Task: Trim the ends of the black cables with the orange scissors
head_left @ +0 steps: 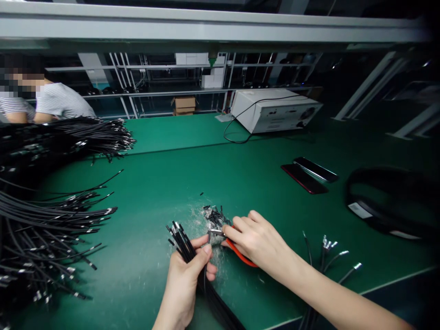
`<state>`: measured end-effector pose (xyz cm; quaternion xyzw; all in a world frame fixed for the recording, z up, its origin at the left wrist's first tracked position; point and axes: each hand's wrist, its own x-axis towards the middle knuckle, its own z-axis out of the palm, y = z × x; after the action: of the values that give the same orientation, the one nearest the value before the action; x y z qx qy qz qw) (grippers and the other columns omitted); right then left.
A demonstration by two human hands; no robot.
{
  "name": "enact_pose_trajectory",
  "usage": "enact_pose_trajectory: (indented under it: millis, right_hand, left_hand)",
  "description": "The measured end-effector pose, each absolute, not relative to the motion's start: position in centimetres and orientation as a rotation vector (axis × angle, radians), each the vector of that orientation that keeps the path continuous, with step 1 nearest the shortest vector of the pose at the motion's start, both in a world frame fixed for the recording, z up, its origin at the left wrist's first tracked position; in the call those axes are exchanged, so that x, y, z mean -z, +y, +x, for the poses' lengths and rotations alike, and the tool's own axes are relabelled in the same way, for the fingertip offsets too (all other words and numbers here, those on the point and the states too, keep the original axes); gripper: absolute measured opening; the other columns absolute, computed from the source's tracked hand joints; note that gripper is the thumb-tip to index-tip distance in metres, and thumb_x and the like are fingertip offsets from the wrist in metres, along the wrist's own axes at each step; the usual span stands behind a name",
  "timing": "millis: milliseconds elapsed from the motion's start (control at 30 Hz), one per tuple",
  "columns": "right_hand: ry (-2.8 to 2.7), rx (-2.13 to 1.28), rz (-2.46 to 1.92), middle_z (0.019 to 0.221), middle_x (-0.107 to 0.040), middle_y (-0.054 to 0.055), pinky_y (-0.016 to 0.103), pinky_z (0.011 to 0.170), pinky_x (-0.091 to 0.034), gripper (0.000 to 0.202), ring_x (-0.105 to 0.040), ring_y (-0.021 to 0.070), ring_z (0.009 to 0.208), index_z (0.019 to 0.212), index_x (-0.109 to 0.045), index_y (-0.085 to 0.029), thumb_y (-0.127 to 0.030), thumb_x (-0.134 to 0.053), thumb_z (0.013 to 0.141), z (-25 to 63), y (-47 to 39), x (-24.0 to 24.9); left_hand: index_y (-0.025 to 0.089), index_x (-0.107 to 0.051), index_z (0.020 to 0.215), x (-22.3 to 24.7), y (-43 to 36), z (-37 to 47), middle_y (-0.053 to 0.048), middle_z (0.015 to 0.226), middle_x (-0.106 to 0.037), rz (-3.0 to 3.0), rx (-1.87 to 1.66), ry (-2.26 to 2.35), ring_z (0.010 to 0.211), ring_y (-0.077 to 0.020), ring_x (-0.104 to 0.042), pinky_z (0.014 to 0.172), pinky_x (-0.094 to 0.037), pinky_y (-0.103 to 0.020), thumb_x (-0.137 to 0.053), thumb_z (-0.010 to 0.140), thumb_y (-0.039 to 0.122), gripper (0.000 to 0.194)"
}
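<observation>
Black wires (188,247) held in the left hand (187,275), one pinched apart at its tip, red cutters (240,253) gripped in the right hand (256,238) at that tip, cut bits (216,215) scattered beside them on the green worktop (144,183)

We see a green table (154,169), black cables (223,305), an orange-red handle (242,255), a brown box (184,105) and a white shirt with dark stripes (67,101).

Dim overall, with a soft pale sheen on the green tabletop (154,183). The background and right side sink into shadow; the wide view bends toward its dark edges, where detail smears, and the black coil (385,192) looks blurred.
</observation>
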<state>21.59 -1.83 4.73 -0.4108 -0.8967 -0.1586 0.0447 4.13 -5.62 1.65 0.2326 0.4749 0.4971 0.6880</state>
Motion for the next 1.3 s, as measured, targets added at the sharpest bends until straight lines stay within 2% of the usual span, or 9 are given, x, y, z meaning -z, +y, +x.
enact_pose_trajectory:
  millis: [133, 367, 433, 567, 700, 833, 933, 1033, 1300]
  right_hand:
    - [-2.759, 0.493, -1.261, 0.068, -0.049, 0.0, 0.03, 0.064, -0.022, 0.014, -0.043, 0.0137, 0.058, 0.079, -0.053, -0.02, -0.013, -0.043, 0.086, 21.7, -1.6, -4.6]
    - [-2.749, 0.278, -1.332, 0.069, -0.049, -0.001, 0.029, 0.069, -0.029, 0.012, -0.048, 0.0129, 0.059, 0.078, -0.053, -0.021, -0.013, -0.046, 0.085, 21.7, -1.3, -4.8]
    - [-2.698, 0.082, -1.428, 0.073, -0.052, -0.001, 0.028, 0.069, -0.032, 0.005, -0.051, 0.0136, 0.062, 0.084, -0.053, -0.022, -0.023, -0.049, 0.086, 21.9, -1.0, -4.7]
    - [-2.412, -0.467, -1.641, 0.078, -0.057, 0.002, 0.026, 0.063, -0.037, 0.027, -0.055, 0.0161, 0.068, 0.092, -0.055, -0.022, -0.047, -0.048, 0.084, 22.2, -0.5, -4.3]
    - [-2.077, -0.978, -1.58, 0.077, -0.057, 0.001, 0.024, 0.06, -0.038, 0.032, -0.053, 0.0145, 0.069, 0.085, -0.057, -0.02, -0.051, -0.049, 0.082, 21.5, -0.8, -4.4]
    - [-1.751, -1.317, -1.403, 0.072, -0.055, -0.002, 0.021, 0.055, -0.037, 0.03, -0.048, 0.0103, 0.062, 0.09, -0.057, -0.019, -0.047, -0.055, 0.079, 20.1, -1.4, -5.0]
    - [-1.503, -1.442, -1.373, 0.055, -0.046, -0.007, 0.02, 0.044, -0.031, 0.035, -0.042, 0.0082, 0.047, 0.099, -0.055, -0.019, -0.047, -0.057, 0.077, 19.2, -1.8, -5.1]
    - [-1.35, -1.491, -1.335, 0.049, -0.046, -0.007, 0.021, 0.043, -0.034, 0.037, -0.045, 0.0097, 0.043, 0.101, -0.054, -0.019, -0.047, -0.056, 0.078, 18.5, -1.9, -5.1]
    - [-1.246, -1.336, -1.243, 0.084, -0.064, 0.003, 0.029, 0.07, -0.047, 0.042, -0.06, 0.0161, 0.074, 0.102, -0.058, -0.017, -0.037, -0.07, 0.067, 16.7, -1.5, -5.6]
  left_hand:
    - [0.007, -0.062, 0.105, -1.5, -5.7, 4.1, 0.001, 0.055, -0.059, 0.538, -1.096, 1.069, 0.042, -0.007, -0.053, 0.044, -0.042, -0.018, -0.075, 0.065, 0.031, 0.048]
    - [0.008, -0.062, 0.107, -1.2, -5.6, 4.1, 0.001, 0.053, -0.06, 0.541, -1.088, 1.081, 0.044, -0.0073, -0.052, 0.046, -0.042, -0.018, -0.075, 0.064, 0.034, 0.052]
    - [0.008, -0.06, 0.11, -1.2, -5.5, 4.1, 0.001, 0.053, -0.06, 0.544, -1.076, 1.071, 0.044, -0.0075, -0.052, 0.046, -0.041, -0.018, -0.074, 0.066, 0.035, 0.053]
    - [0.008, -0.061, 0.109, -1.4, -5.6, 4.1, 0.001, 0.053, -0.059, 0.513, -1.083, 1.066, 0.043, -0.0076, -0.051, 0.045, -0.041, -0.018, -0.075, 0.065, 0.034, 0.053]
    - [0.01, -0.069, 0.093, -1.6, -5.5, 4.0, -0.003, 0.07, -0.063, 0.444, -1.127, 1.001, 0.047, -0.006, -0.051, 0.045, -0.043, -0.018, -0.07, 0.069, 0.037, 0.036]
    - [0.01, -0.07, 0.091, -1.8, -5.3, 3.8, -0.004, 0.073, -0.065, 0.322, -1.136, 0.944, 0.052, -0.0077, -0.055, 0.049, -0.047, -0.019, -0.07, 0.07, 0.034, 0.032]
    - [0.01, -0.071, 0.086, -1.8, -5.4, 3.6, -0.004, 0.068, -0.065, 0.265, -1.098, 0.947, 0.055, -0.0097, -0.058, 0.052, -0.049, -0.02, -0.077, 0.062, 0.031, 0.033]
    - [0.009, -0.07, 0.077, -1.6, -5.4, 3.5, -0.002, 0.058, -0.062, 0.328, -1.089, 0.974, 0.05, -0.0091, -0.056, 0.049, -0.046, -0.019, -0.081, 0.056, 0.031, 0.032]
    - [0.009, -0.066, 0.069, -1.1, -5.3, 3.8, 0.0, 0.047, -0.06, 0.567, -1.098, 1.156, 0.042, -0.0082, -0.05, 0.044, -0.041, -0.019, -0.079, 0.057, 0.037, 0.033]
